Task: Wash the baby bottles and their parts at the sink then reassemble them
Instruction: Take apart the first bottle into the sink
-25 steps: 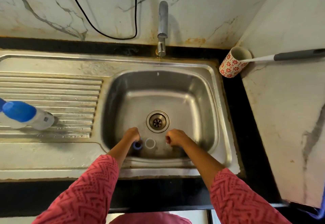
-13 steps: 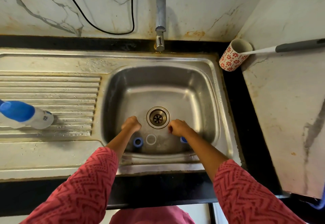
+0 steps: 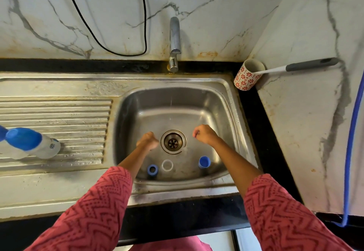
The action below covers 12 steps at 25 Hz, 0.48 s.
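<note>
Three small bottle parts lie on the sink floor near its front wall: a blue ring, a clear ring and a blue cap. My left hand hovers left of the drain with its fingers curled, and nothing shows in it. My right hand hovers right of the drain, also curled, with nothing seen in it. Both hands are clear of the parts. A white baby bottle with a blue top lies on the drainboard at the far left.
The steel sink has its drain in the middle and a tap behind. A red-flowered cup holding a grey-handled brush stands at the back right. A marble counter flanks the right side.
Both hands have lifted off the parts and moved back toward the drain. The blue ring and the blue cap, earlier under the hands, now lie uncovered on the sink floor.
</note>
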Motion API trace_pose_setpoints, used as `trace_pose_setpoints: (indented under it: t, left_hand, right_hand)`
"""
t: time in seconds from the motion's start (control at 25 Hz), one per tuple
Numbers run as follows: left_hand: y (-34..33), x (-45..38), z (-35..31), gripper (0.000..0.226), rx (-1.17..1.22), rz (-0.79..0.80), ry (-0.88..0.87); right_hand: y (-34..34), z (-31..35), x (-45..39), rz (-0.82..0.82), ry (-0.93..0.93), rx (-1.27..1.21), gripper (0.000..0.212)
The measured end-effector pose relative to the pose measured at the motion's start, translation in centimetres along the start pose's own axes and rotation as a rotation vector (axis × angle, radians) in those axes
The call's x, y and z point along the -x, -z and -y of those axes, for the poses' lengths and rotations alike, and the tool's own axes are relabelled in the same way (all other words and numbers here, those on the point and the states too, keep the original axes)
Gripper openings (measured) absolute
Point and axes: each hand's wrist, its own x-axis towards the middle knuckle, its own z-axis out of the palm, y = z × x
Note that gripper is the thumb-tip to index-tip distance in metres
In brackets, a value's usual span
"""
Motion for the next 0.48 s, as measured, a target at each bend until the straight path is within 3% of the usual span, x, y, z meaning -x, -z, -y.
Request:
trace_pose_setpoints:
  t: [0.2,0.36,0.48]
  left_hand:
    - [2.9,-0.2,-1.0,0.021,0.133,-0.014,-0.022]
    - [5.3,0.5,-3.1,0.024,0.459,0.015,-0.015]
    - [6.6,0.8,-4.7,0.027,0.608,0.062,-0.03]
  right_hand:
    - [3.8,4.7,-0.6,-0.247,0.088,-0.11,0.022]
    - [9.4,10.9,-1.5,-0.592,0.224,-0.331,0.035]
    - [12.9,14.0,-4.0,-0.613,0.245,-0.407,0.036]
